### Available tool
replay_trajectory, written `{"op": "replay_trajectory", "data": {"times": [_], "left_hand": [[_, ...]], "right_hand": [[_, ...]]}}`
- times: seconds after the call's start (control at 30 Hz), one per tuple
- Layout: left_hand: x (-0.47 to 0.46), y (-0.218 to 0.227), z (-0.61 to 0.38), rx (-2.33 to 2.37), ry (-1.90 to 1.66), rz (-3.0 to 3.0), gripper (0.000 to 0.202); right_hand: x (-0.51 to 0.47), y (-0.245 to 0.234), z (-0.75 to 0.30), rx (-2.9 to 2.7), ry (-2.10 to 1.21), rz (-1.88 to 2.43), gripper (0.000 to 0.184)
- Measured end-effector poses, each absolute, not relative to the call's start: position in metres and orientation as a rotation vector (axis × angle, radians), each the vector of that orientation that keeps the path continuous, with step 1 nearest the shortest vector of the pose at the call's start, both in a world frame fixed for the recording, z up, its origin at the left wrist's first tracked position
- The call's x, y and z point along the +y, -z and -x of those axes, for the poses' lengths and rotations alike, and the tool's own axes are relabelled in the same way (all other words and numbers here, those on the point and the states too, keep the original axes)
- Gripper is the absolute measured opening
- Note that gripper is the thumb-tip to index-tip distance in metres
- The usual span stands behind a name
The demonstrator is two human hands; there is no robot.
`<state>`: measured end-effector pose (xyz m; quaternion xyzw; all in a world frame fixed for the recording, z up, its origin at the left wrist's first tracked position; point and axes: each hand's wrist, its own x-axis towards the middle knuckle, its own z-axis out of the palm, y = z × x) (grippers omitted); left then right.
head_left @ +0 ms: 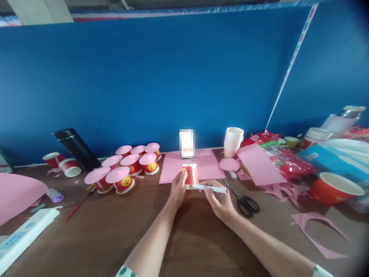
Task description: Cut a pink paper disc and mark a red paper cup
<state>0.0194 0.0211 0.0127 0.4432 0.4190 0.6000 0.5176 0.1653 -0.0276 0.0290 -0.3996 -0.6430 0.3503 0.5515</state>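
Observation:
A red paper cup [190, 175] with a yellow print is held upside down in my left hand [178, 189], its fingers closed round the cup's left side. My right hand [220, 201] grips a white pen [212, 188], whose tip end points left at the cup's lower edge; whether it touches cannot be made out. Behind the cup lies a pink paper sheet [170, 167]. Near my right hand rest black-handled scissors [247, 204] and a pink paper disc [229, 164]. To the left stand several red cups topped with pink discs, one of them a cup [123, 181] at the front.
A black thermos [77, 149] leans at the left, near a white power strip [27, 236] and a red thin stick [79, 206]. Stacked white cups [233, 140], an orange-red bowl [334, 188], red packaging [291, 159] and a pink paper offcut [313, 238] lie at the right. A blue partition [173, 77] closes the back.

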Motion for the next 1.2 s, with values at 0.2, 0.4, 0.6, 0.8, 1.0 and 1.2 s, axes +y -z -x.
{"op": "replay_trajectory", "data": {"times": [0.2,0.4,0.6,0.8,1.0,1.2], "left_hand": [[0.0205,-0.0128,-0.0183,0.954,-1.425,-1.078,0.03],[0.0201,-0.0139,-0.0196,0.964,-1.43,-1.067,0.032],[0.0193,-0.0167,-0.0211,0.982,-1.453,-1.053,0.032],[0.0157,-0.0221,-0.0213,0.982,-1.423,-1.075,0.033],[0.016,-0.0209,-0.0207,0.997,-1.423,-1.07,0.031],[0.0157,-0.0208,-0.0211,0.945,-1.414,-1.061,0.03]], "right_hand": [[-0.0279,-0.0307,-0.1663,-1.569,-0.824,0.975,0.015],[-0.0271,-0.0305,-0.1653,-1.484,-0.865,0.943,0.017],[-0.0243,-0.0288,-0.1645,-1.446,-0.9,0.942,0.019],[-0.0237,-0.0277,-0.1662,-1.471,-0.918,0.943,0.017],[-0.0209,-0.0255,-0.1652,-1.399,-0.881,0.91,0.019],[-0.02,-0.0261,-0.1662,-1.427,-0.92,0.939,0.02]]}}
